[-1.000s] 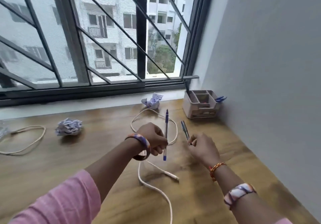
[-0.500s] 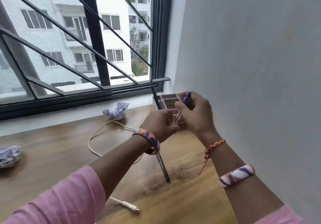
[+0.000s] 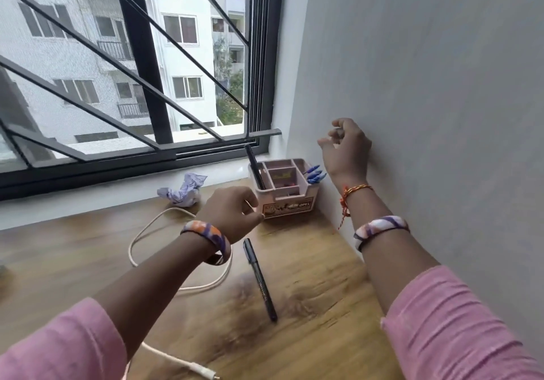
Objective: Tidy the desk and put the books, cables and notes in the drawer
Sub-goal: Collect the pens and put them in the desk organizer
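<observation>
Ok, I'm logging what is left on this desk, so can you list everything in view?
desk: one, brown wood, under the window
organiser: one, pale pink, far right corner by the wall
upright pen: one, black, in the organiser's left compartment
blue pens: blue, number unclear, at the organiser's right side
loose pen: one, black, flat on the desk
cable: one, white, looped on the desk
crumpled paper: one, whitish purple, near the sill
left hand: loosely curled, empty
right hand: raised, empty
</observation>
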Motion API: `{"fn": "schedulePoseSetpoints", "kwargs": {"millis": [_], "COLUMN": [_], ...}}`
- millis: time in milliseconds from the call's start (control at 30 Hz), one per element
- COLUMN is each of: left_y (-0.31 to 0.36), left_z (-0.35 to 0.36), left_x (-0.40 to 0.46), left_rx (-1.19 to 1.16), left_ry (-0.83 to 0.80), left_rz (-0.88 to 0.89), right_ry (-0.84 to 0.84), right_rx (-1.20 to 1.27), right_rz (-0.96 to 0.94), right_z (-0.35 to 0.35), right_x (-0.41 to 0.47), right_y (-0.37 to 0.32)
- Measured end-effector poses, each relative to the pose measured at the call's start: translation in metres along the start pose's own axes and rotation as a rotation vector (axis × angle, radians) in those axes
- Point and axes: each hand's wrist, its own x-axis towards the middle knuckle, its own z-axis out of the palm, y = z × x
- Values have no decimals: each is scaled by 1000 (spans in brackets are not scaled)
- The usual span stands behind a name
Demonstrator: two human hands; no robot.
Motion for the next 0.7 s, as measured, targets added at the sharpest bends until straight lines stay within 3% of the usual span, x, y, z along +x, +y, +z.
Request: {"fn": "schedulePoseSetpoints", "kwargs": {"millis": [100, 167, 333, 400, 600, 700], "left_y": [-5, -10, -19, -23, -38, -43], "left_z": [0, 2, 11, 12, 3, -6], "left_x": [-2, -6, -23, -28, -34, -32], "left_rx": [40, 65, 131, 142, 136, 95], "left_ry": [-24, -85, -268, -285, -250, -193], "left_rz": [-15, -44, -76, -87, -115, -122], "right_ry": [52, -18, -754, -881, -843, -602], "right_rx": [-25, -43, -366, -477, -489, -222], "right_rz": [-141, -247, -50, -12, -43, -120], "right_z": [-6, -4, 25, 36, 40, 29], "right_x": [-22, -49, -126, -147, -154, -128], "right_y": [-11, -17, -17, -11, -16, -35]}}
